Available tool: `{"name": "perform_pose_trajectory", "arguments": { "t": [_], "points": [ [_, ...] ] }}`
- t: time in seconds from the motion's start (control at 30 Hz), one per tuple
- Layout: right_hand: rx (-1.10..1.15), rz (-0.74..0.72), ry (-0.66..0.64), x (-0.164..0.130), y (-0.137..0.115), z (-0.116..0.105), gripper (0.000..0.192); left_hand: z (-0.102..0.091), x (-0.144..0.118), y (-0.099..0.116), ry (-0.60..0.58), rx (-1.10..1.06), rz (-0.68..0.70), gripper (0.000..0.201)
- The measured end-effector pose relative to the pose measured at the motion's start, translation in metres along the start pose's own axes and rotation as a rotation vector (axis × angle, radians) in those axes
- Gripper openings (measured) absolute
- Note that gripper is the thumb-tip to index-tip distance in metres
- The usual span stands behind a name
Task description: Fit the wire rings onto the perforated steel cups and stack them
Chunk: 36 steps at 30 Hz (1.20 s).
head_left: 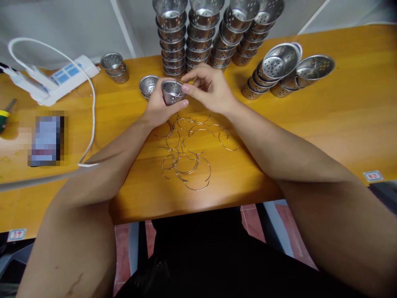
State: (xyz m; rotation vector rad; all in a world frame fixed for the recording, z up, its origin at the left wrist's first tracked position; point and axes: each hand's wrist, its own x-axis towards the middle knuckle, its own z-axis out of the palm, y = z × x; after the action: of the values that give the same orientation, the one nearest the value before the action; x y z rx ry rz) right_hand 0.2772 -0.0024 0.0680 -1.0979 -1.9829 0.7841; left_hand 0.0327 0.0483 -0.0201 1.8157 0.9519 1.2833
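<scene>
Nearest the camera: dark clothing at the table (310, 136) edge, both forearms reaching forward over the wood.

Wire rings (187, 153): a loose tangle of thin curved pieces on the table, just below both hands, several overlapping.

Cup (171, 92): small perforated metal cup, held off the table, mouth tilted toward me. I had my left hand (159, 105) closed round its body, thumb under the rim. My right hand (208, 86) was partly closed, thumb and forefinger pinched at the cup's rim; whether a wire sat between them I could not tell.

Loose cup (148, 85): on the table, just left of the held one. Two more cups (114, 66): further left, nested and tipped.

Stacks (198, 37): four tall columns of nested cups behind the hands, the right ones leaning. Toppled stacks (279, 74): lying on their sides, to the right.

Power strip (62, 76) with white cable (89, 103): far left. Blurred flat item beside it, not identifiable.

Risks, as I judged them: the leaning stacks stood close behind my right hand, so a backward knuckle could tip them; the rings were interlocked, so lifting one might drag others off the edge; the smooth cup could twist in a light grip.
</scene>
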Motion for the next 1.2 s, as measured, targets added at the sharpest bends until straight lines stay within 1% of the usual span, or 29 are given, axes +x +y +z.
{"name": "perform_pose_trajectory", "arguments": {
  "t": [0.07,0.1,0.2,0.27,0.33,0.43,0.53,0.63,0.7,0.83,0.87,0.93,1.0,1.03,1.07,1.1,1.17,1.2],
  "points": [
    [-0.095,-0.014,-0.024,-0.002,-0.007,-0.003,0.066,-0.001,0.000,0.000,-0.009,0.023,0.028,0.084],
    [-0.139,0.000,-0.046,-0.004,-0.012,-0.004,0.065,-0.002,0.000,-0.002,-0.024,0.039,0.044,0.086],
    [-0.225,0.044,-0.115,-0.008,-0.021,-0.003,0.073,-0.005,-0.002,-0.008,-0.044,0.047,0.097,0.096],
    [-0.238,0.013,-0.159,-0.009,-0.022,0.000,0.078,-0.006,-0.003,-0.011,-0.032,0.029,0.128,0.101],
    [-0.238,-0.047,-0.188,-0.010,-0.019,0.004,0.079,-0.006,-0.004,-0.010,-0.025,0.023,0.138,0.102],
    [-0.241,-0.097,-0.219,-0.009,-0.013,0.009,0.075,-0.005,-0.007,-0.001,-0.032,0.018,0.126,0.098],
    [-0.240,-0.081,-0.239,-0.009,-0.010,0.012,0.073,-0.003,-0.009,0.015,-0.032,0.059,0.058,0.092],
    [-0.246,-0.079,-0.211,-0.010,-0.012,0.011,0.071,-0.001,-0.008,0.024,-0.033,0.088,0.017,0.089],
    [-0.265,-0.099,-0.178,-0.011,-0.015,0.010,0.074,0.000,-0.007,0.022,-0.040,0.067,0.025,0.091],
    [-0.330,-0.110,-0.173,-0.013,-0.024,0.007,0.092,0.003,-0.006,0.003,-0.062,0.049,0.047,0.106],
    [-0.346,-0.098,-0.180,-0.013,-0.027,0.006,0.097,0.003,-0.006,-0.002,-0.071,0.052,0.067,0.111],
    [-0.383,-0.066,-0.186,-0.013,-0.032,-0.001,0.104,0.000,-0.007,-0.005,-0.107,0.080,0.157,0.122],
    [-0.438,-0.043,-0.181,-0.011,-0.035,-0.011,0.105,-0.004,-0.007,0.001,-0.123,0.124,0.316,0.131],
    [-0.471,-0.034,-0.175,-0.011,-0.034,-0.018,0.101,-0.007,-0.007,0.008,-0.118,0.162,0.404,0.130],
    [-0.505,-0.020,-0.168,-0.010,-0.033,-0.026,0.096,-0.009,-0.006,0.015,-0.097,0.206,0.499,0.126],
    [-0.535,0.004,-0.160,-0.009,-0.030,-0.033,0.091,-0.012,-0.005,0.023,-0.068,0.263,0.576,0.118],
    [-0.588,0.096,-0.150,-0.008,-0.020,-0.048,0.085,-0.019,-0.002,0.035,0.063,0.358,0.704,0.098],
    [-0.609,0.154,-0.154,-0.008,-0.014,-0.054,0.083,-0.023,0.000,0.038,0.144,0.391,0.718,0.092]
  ]
}}
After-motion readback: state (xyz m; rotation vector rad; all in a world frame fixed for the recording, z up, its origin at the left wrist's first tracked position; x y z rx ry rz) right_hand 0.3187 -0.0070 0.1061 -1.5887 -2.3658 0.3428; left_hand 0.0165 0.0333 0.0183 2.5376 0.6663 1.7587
